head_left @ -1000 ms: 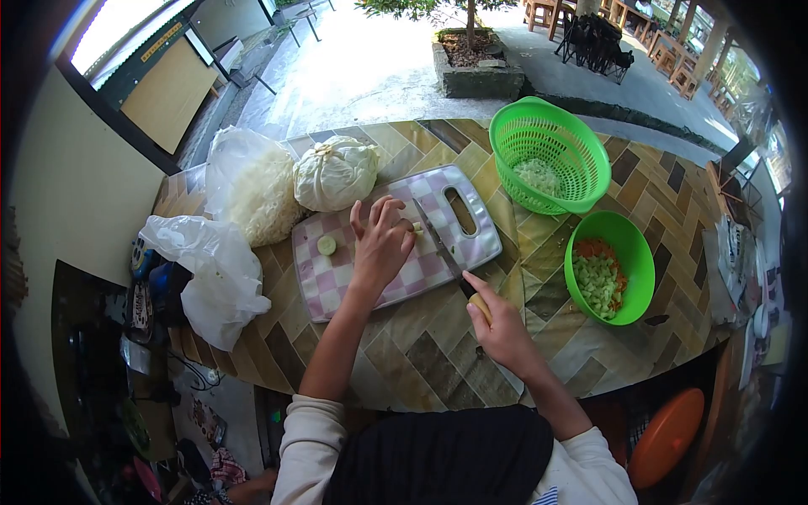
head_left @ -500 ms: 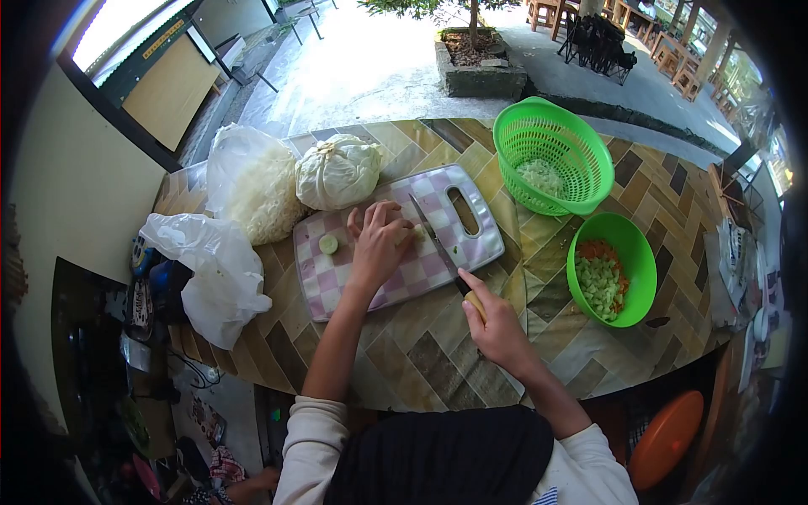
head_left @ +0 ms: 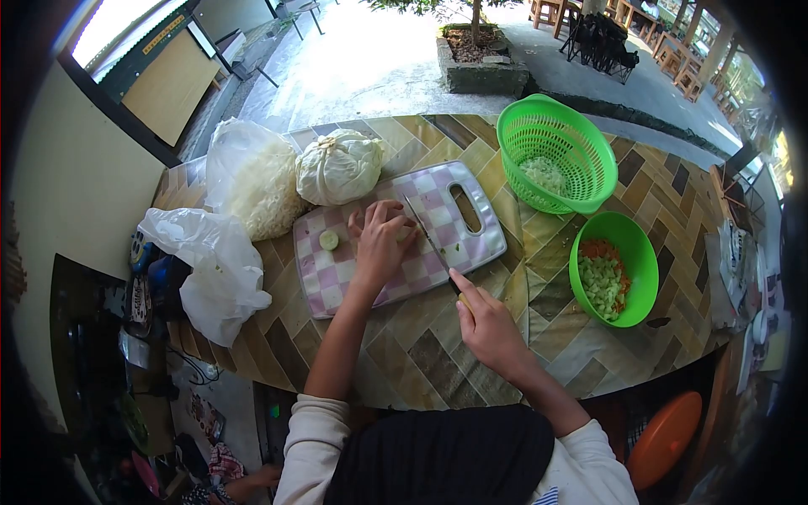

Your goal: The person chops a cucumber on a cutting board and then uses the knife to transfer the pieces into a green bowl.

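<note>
On the pink-and-white checked cutting board (head_left: pixel 337 278), my left hand (head_left: pixel 383 240) is bent over a pale vegetable piece that its fingers mostly hide. My right hand (head_left: pixel 488 324) grips the handle of a knife (head_left: pixel 427 237), whose blade points up and left across the board, close to my left fingertips. A round cut vegetable piece (head_left: pixel 329 241) lies left of my left hand. Small green bits are on the board right of the blade. A whole cabbage (head_left: pixel 339 167) rests at the board's far left edge.
A green colander (head_left: pixel 602 160) holds chopped pale pieces. Below it, a green bowl (head_left: pixel 644 278) has chopped green and orange pieces. At the left are a bag of white shreds (head_left: pixel 263 198) and a crumpled plastic bag (head_left: pixel 215 282). A person's arm (head_left: pixel 252 481) shows at the lower left.
My right hand and the knife have shifted slightly left, bringing the blade nearer my left fingers. My left hand has barely moved. The whole view has shifted very slightly.
</note>
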Demonstrator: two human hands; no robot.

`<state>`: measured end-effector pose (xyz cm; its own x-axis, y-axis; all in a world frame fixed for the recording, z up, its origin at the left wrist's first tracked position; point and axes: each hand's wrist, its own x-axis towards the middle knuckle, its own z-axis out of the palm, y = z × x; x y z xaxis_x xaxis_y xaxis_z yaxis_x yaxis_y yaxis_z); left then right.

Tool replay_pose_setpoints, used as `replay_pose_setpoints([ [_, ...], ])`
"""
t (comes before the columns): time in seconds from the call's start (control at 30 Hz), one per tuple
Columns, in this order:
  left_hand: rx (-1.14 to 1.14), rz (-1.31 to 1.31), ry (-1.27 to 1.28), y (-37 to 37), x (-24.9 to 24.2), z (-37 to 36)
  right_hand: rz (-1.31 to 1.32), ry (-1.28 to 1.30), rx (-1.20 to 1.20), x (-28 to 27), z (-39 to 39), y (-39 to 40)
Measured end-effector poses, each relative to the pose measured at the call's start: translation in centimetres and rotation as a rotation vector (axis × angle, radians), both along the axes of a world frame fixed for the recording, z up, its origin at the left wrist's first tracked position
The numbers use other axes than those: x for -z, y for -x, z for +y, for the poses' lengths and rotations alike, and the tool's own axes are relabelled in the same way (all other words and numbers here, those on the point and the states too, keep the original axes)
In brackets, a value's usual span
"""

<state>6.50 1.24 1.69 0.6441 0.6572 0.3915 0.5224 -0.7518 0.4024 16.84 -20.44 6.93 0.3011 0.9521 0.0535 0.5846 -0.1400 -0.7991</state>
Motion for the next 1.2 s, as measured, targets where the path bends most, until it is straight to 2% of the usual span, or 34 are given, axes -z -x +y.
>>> replay_pose_setpoints([
  [0.57, -0.031, -0.018, 0.035, -0.1, 0.5, -0.2, -0.060, 0.068, -0.015, 1.6, 0.1, 0.7],
  [0.77, -0.038, -0.018, 0.022, -0.1, 0.6, -0.3, -0.074, 0.136, -0.019, 0.6, -0.5, 0.7],
  [0.97, -0.050, -0.032, 0.019, 0.0, 0.9, -0.4, 0.009, -0.035, -0.012, 1.2, -0.8, -0.3],
  [1.2, -0.043, -0.044, 0.026, 0.1, 0.7, -0.5, 0.016, -0.044, -0.009, 0.5, -0.3, 0.3],
])
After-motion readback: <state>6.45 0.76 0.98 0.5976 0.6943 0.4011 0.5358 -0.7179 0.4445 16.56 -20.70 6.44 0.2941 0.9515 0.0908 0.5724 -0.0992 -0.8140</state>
